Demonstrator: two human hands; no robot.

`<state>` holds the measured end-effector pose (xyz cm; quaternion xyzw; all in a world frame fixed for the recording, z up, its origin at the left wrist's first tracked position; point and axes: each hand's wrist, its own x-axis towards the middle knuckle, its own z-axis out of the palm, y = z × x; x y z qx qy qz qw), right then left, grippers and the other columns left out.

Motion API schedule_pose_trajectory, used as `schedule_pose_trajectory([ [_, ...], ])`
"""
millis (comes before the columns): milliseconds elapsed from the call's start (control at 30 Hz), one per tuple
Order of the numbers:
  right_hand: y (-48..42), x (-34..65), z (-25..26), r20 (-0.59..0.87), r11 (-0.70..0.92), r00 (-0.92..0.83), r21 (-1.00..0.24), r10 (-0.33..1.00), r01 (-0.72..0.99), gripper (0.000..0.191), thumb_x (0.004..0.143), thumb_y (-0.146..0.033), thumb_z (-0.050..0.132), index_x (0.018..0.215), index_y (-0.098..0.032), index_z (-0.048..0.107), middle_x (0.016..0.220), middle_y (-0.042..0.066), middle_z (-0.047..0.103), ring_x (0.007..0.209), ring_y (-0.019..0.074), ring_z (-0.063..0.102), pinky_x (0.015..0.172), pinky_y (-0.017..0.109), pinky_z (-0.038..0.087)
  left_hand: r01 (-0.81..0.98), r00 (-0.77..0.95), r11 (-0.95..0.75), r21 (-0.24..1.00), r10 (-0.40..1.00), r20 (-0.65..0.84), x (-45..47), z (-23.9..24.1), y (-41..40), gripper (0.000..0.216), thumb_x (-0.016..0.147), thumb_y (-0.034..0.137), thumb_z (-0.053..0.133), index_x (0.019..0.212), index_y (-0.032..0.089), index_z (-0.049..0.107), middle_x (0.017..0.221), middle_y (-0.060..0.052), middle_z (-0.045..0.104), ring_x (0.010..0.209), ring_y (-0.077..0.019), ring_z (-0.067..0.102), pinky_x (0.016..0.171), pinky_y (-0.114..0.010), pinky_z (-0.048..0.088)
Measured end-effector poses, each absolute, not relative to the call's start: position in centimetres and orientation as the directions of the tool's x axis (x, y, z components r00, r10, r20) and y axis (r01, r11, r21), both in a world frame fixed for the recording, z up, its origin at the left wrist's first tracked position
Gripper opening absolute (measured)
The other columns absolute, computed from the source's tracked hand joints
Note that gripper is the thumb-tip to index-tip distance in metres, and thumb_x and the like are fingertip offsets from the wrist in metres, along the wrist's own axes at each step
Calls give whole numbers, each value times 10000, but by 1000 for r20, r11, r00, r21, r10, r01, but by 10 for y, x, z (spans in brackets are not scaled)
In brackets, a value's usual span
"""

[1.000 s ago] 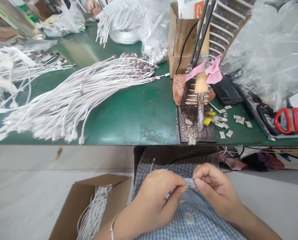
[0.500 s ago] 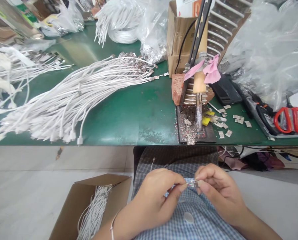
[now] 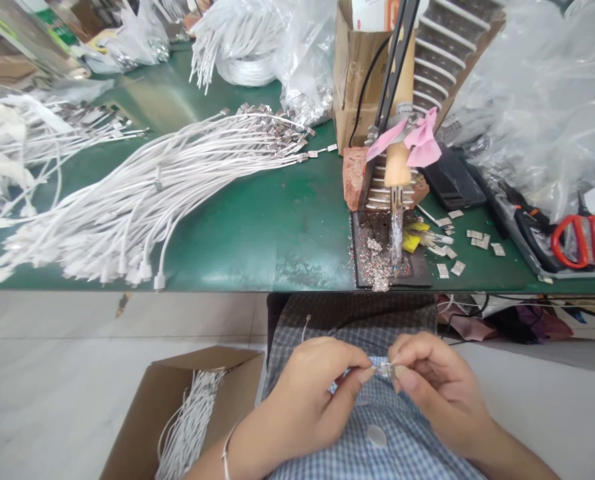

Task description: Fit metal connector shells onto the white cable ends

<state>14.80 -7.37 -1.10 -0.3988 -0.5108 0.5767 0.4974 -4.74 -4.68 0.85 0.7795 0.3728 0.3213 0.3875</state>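
Note:
Above my lap, my left hand [image 3: 322,393] pinches the end of a white cable [image 3: 306,328] between thumb and index finger. The cable's other end pokes up behind that hand. From the left fingertips a small metal USB plug [image 3: 383,369] points right. My right hand [image 3: 432,383] grips the plug's far end between thumb and fingers, so the two hands are joined by this one small piece. The fingertips cover part of the plug, and whether its shell is a separate piece I cannot tell.
On the green table [image 3: 227,247] lie a bundle of white cables [image 3: 127,193], a soldering iron [image 3: 396,200] in its stand, loose metal shells [image 3: 450,252] and red-handled scissors [image 3: 584,243]. A cardboard box [image 3: 137,427] of cables stands low at left.
The right thumb and fingers have shifted slightly left on the plug. The left hand keeps its pinch, and the view has moved a little.

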Motion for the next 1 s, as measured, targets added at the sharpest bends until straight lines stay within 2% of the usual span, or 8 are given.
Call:
schedule_pose_trajectory([
  [133,-74,150,-9,129,115,-202,-990,971,-82,70,956,-245,544,969,-269,609,746,-6,607,624,125,564,556,226,461,313,527,-398,862,828,191,-47,11,-46,108,883,73,538,901,160,599,749,-9,671,650,-109,598,634,-224,453],
  [333,-75,150,-10,175,178,-196,-984,965,-2,88,953,-219,523,975,-266,594,732,1,606,622,138,559,565,254,464,288,547,-267,920,834,72,-45,15,-46,62,866,113,555,871,153,602,699,10,620,571,-78,499,539,-180,399],
  [567,-76,152,-14,206,221,-221,-974,953,45,133,926,-171,534,1000,-276,571,731,-13,603,607,130,562,551,242,448,242,543,28,970,825,-159,-40,13,-44,69,837,179,565,777,146,555,623,40,496,525,-66,394,486,-174,324],
  [733,-78,152,-17,201,228,-255,-970,946,81,185,903,-132,540,1009,-282,561,724,-14,597,602,134,560,551,251,439,184,549,235,954,781,-298,-35,11,-42,119,821,229,554,741,164,493,600,52,421,503,-69,341,452,-183,276],
  [1000,-75,150,-15,241,273,-267,-958,933,88,222,887,-94,523,1013,-274,542,716,-12,596,573,126,533,519,237,416,158,531,284,946,783,-324,-33,10,-43,58,729,175,531,719,176,475,538,78,352,472,-69,290,434,-193,244],
])
